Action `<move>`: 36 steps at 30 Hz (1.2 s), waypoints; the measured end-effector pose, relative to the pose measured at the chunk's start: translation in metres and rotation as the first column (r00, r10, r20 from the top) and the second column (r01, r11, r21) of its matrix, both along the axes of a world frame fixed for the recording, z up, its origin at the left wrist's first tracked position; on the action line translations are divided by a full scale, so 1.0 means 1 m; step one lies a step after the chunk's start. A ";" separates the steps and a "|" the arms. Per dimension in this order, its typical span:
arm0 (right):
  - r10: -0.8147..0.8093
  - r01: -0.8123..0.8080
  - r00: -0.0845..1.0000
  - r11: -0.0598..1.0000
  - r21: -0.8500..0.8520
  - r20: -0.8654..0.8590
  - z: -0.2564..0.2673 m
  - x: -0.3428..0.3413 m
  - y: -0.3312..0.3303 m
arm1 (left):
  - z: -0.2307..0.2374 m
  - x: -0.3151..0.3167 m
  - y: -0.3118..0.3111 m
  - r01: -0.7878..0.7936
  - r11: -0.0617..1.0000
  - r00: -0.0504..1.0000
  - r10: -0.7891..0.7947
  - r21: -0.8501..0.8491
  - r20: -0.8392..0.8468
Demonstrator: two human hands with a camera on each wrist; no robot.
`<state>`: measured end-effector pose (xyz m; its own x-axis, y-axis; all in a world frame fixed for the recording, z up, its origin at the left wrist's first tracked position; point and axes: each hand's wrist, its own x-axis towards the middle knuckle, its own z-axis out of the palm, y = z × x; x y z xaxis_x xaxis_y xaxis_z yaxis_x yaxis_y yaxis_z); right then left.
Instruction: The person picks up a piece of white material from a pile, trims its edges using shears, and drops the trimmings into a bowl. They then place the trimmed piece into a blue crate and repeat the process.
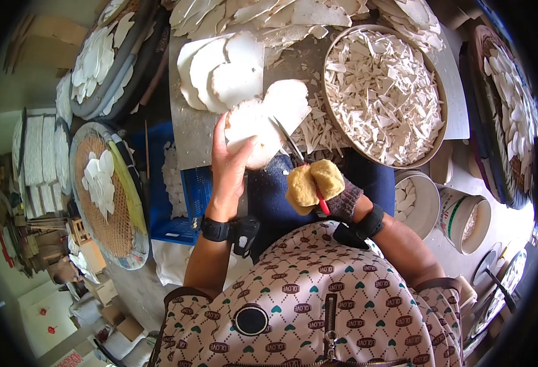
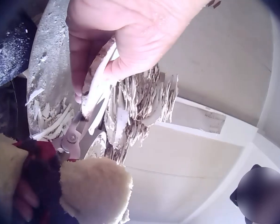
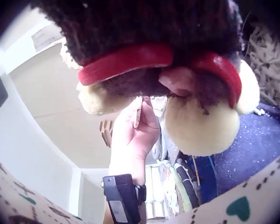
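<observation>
My left hand (image 1: 229, 168) pinches a flat white slice (image 1: 243, 122) with a brownish edge, thumb on its near face. In the left wrist view, the same slice (image 2: 99, 79) is seen nearly edge-on between thumb and fingers. My right hand (image 1: 343, 200), in a dark knitted glove, grips red-handled shears (image 1: 291, 142) among yellow foam pads (image 1: 302, 186). Their blades reach the slice's right edge. The right wrist view has the curved red handles (image 3: 126, 64) around gloved fingers. Another white slice (image 1: 288, 96) lies just beyond, partly overlapped by the held one.
Overlapping white slices (image 1: 237, 76) lie on the grey board (image 1: 192, 144), with larger piles (image 1: 269, 15) at the back. A round tray (image 1: 326, 85) of cut white pieces stands right. Blue crate (image 1: 198, 189) at left; buckets (image 1: 431, 205) at right; woven trays (image 1: 119, 232) around.
</observation>
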<state>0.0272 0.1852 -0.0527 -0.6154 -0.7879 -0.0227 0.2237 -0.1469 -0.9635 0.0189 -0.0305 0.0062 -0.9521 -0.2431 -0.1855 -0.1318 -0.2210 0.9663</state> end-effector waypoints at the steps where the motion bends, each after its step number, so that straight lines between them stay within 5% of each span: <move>1: 0.000 0.023 0.974 0.995 -0.100 0.227 0.001 0.001 -0.001 | 0.000 0.000 0.000 0.000 1.000 1.000 0.000 0.001 0.016; 2: 0.023 0.069 0.898 0.979 -0.193 0.440 0.002 0.003 -0.002 | 0.000 -0.001 0.000 0.001 1.000 0.999 -0.001 0.002 0.032; 3: -0.091 0.142 0.942 0.980 -0.137 0.322 0.008 0.006 -0.006 | 0.002 -0.003 0.000 0.005 0.999 0.999 -0.007 0.038 0.049; 6: -0.040 0.083 0.969 0.982 -0.170 0.242 0.007 -0.002 -0.008 | 0.004 -0.006 -0.004 0.032 0.995 0.994 -0.041 0.095 0.098; 7: -0.161 0.156 0.986 0.980 -0.120 -0.034 -0.006 -0.002 -0.012 | 0.000 -0.006 -0.007 0.051 0.995 0.992 -0.060 0.084 0.108; 10: -0.101 0.186 0.908 0.967 -0.175 0.406 0.010 -0.006 -0.019 | 0.001 -0.006 -0.004 0.098 0.992 0.988 -0.106 0.077 0.110; 13: -0.222 0.217 0.969 0.975 -0.057 -0.110 0.012 -0.013 -0.024 | 0.001 -0.007 -0.004 0.106 0.991 0.985 -0.116 0.085 0.127; 16: -0.229 0.233 0.968 0.972 0.027 -0.101 0.012 -0.015 -0.025 | -0.001 -0.009 -0.003 0.095 0.990 0.984 -0.109 0.102 0.143; 21: -0.251 0.247 0.951 0.968 0.048 0.178 0.017 -0.012 -0.022 | -0.006 -0.012 -0.002 0.110 0.989 0.983 -0.123 0.101 0.137; 22: -0.233 0.239 0.970 0.967 0.091 -0.065 0.013 -0.014 -0.020 | -0.007 -0.012 -0.003 0.110 0.989 0.986 -0.121 0.098 0.117; 24: -0.126 0.250 0.845 0.952 0.177 -0.520 0.000 -0.019 -0.015 | -0.005 -0.014 -0.007 0.110 0.991 0.990 -0.116 0.073 0.078; 26: -0.182 0.198 0.972 0.976 0.096 -0.151 -0.008 -0.011 -0.010 | 0.001 -0.023 -0.018 0.111 0.993 0.993 -0.112 0.032 0.038; 28: -0.115 0.153 0.966 0.976 -0.152 0.230 -0.008 -0.003 -0.007 | 0.015 -0.041 -0.027 0.085 0.989 0.996 -0.084 -0.124 0.015; 30: 0.133 0.187 0.852 0.826 -0.531 0.506 -0.003 0.005 -0.008 | 0.016 -0.064 -0.046 0.046 0.910 0.996 -0.072 -0.411 -0.050; 31: 0.225 0.282 0.698 0.787 -0.549 0.680 -0.004 0.011 -0.004 | 0.010 -0.076 -0.054 -0.051 0.815 0.983 -0.061 -0.577 -0.173; 32: 0.122 0.307 0.644 0.863 -0.401 0.755 0.015 0.016 0.003 | 0.012 -0.083 -0.050 -0.164 0.688 0.953 -0.075 -0.707 -0.294; 34: -0.044 0.181 0.867 0.956 -0.230 0.497 0.020 0.017 0.011 | 0.016 -0.084 -0.038 -0.147 0.549 0.956 -0.134 -0.823 -0.260; 35: -0.036 0.035 0.995 0.999 0.014 0.092 0.026 0.013 0.018 | 0.018 -0.084 -0.025 -0.137 0.473 0.958 -0.162 -0.870 -0.239; 36: -0.051 0.045 0.996 0.996 0.080 0.076 0.026 0.014 0.019 | 0.009 -0.083 -0.009 0.062 0.587 0.989 -0.144 -0.807 -0.029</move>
<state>0.0409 0.2045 -0.0263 -0.6464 -0.7513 -0.1330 0.2933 -0.0838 -0.9523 -0.0640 -0.0397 0.0155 -0.9816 -0.1530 0.1146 -0.0150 0.6594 0.7516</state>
